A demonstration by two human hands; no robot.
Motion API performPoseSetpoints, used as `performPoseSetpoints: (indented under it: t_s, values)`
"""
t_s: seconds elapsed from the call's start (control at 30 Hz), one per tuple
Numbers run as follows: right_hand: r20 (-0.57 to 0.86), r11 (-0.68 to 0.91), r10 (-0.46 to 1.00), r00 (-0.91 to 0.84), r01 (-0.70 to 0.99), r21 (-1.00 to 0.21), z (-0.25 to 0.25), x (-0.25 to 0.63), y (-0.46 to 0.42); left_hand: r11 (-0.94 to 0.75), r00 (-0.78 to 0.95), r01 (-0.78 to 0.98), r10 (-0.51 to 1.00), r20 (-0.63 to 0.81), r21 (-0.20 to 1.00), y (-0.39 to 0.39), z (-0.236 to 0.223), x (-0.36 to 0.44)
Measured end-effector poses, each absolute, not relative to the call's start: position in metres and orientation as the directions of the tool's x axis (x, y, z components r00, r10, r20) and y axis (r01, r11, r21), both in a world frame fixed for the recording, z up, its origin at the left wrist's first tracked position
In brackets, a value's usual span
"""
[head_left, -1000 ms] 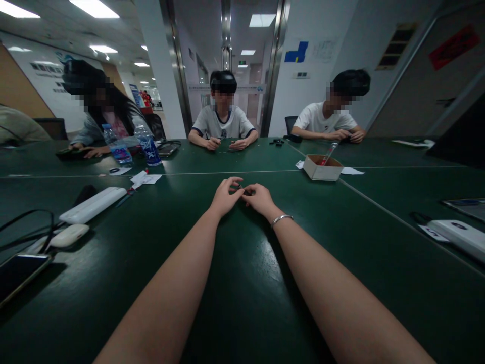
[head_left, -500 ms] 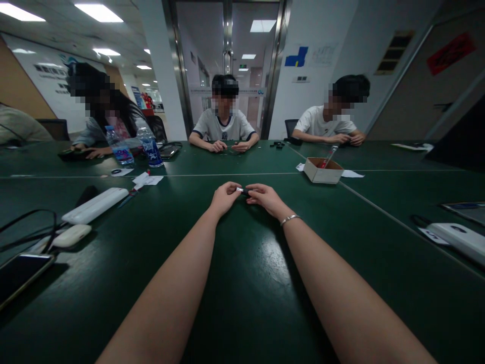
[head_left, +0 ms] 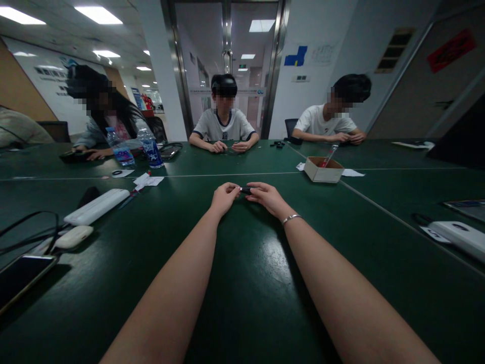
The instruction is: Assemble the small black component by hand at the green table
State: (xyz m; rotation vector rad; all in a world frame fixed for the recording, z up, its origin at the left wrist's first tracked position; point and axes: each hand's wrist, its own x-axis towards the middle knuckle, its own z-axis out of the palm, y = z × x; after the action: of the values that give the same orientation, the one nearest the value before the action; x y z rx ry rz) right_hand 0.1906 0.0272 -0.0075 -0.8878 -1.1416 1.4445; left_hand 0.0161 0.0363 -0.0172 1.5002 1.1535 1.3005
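Note:
Both my arms stretch out over the dark green table (head_left: 242,283). My left hand (head_left: 224,197) and my right hand (head_left: 267,197) meet at the table's middle. Their fingertips pinch the two ends of a small dark object (head_left: 245,190); it is too small to name. A silver bracelet (head_left: 291,218) circles my right wrist. Both hands rest low, close to the tabletop.
Three people sit across the table, hands on it. An open cardboard box (head_left: 323,170) stands right of my hands. Two water bottles (head_left: 150,147), paper slips, a white case (head_left: 96,206), cables and a phone (head_left: 20,275) lie at left. A white device (head_left: 458,236) lies far right.
My left hand's fingers, spread a second ago, have closed into a pinch. Both hands now hold the small dark object between them, its pale end no longer showing.

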Motion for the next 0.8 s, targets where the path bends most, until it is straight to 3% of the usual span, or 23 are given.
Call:
performPoseSetpoints:
  t_s: [0.8]
  values:
    - [0.069,0.007,0.977,-0.203,-0.294,-0.956,-0.0056,0.1916,0.0246,-0.250,0.012,0.174,0.968,0.252,0.953,0.0400,-0.0207,0.0138]
